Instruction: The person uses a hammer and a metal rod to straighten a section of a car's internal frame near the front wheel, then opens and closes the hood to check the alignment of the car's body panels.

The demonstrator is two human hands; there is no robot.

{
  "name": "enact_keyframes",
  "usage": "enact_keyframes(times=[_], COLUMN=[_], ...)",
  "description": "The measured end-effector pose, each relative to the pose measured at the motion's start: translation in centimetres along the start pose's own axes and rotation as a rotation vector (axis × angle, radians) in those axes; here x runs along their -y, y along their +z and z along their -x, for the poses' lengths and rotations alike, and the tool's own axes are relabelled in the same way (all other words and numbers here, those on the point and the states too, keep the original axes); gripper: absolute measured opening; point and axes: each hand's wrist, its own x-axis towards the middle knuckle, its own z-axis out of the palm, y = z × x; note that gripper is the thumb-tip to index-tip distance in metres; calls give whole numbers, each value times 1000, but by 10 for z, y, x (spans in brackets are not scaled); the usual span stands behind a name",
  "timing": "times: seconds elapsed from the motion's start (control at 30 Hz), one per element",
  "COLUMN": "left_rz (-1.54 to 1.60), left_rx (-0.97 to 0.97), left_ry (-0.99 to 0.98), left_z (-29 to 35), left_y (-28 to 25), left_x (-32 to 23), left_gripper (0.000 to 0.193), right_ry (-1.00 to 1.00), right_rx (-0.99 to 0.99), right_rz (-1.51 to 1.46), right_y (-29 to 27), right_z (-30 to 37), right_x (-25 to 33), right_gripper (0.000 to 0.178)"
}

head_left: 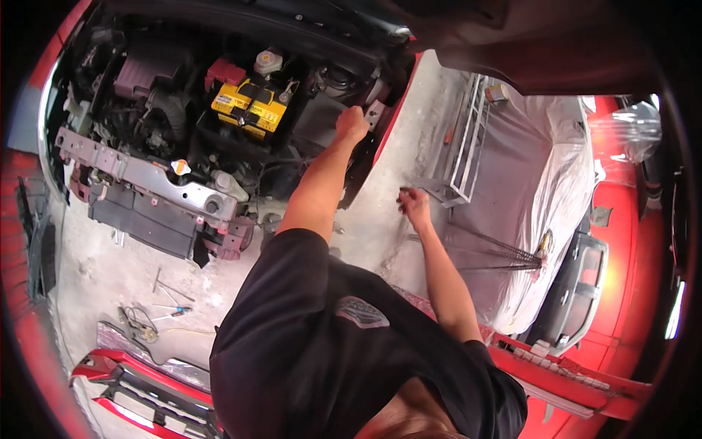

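Note:
My left hand (352, 124) is closed at the right side of an engine bay, by the metal inner edge of the red fender (395, 113). Whatever it grips, if anything, is hidden beneath the fingers. Beside it lies a dark flat panel (319, 121), and farther left sits a yellow car battery (249, 107) with a red cover (224, 73) next to it. Out over the floor, to the right of the car, my right hand (414, 207) has its fingers curled together. Something dark shows at those fingertips, too small to name.
The raised hood (512, 36) hangs overhead. Right of me stand a metal rack (468, 139) and a car under a grey plastic cover (541, 161). At the lower left, tools (172, 296) and a removed red bumper (139, 366) lie on the concrete floor (110, 274).

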Motion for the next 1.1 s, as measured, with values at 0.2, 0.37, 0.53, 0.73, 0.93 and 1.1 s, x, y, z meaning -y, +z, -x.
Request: enact_keyframes(times=[0.2,0.37,0.53,0.73,0.93,1.1], left_rz=[92,114,143,135,156,125], left_rx=[-70,-19,-40,-69,-58,-69], left_ry=[62,66,49,30,11,28], left_z=[3,2,5,8,6,4], left_y=[5,4,1,0,1,4], left_x=[11,18,16,14,15,16], left_gripper=[22,27,30,32,28,31], right_ry=[-353,-474,-114,-937,-739,-693], right_rx=[-15,39,143,405,260,137], right_rz=[358,731,539,747,495,787], right_y=[20,49,62,39,35,38], right_z=[-143,-233,-243,-242,-232,-225], right_x=[105,132,126,132,134,135], right_gripper=[21,23,16,9,16,13])
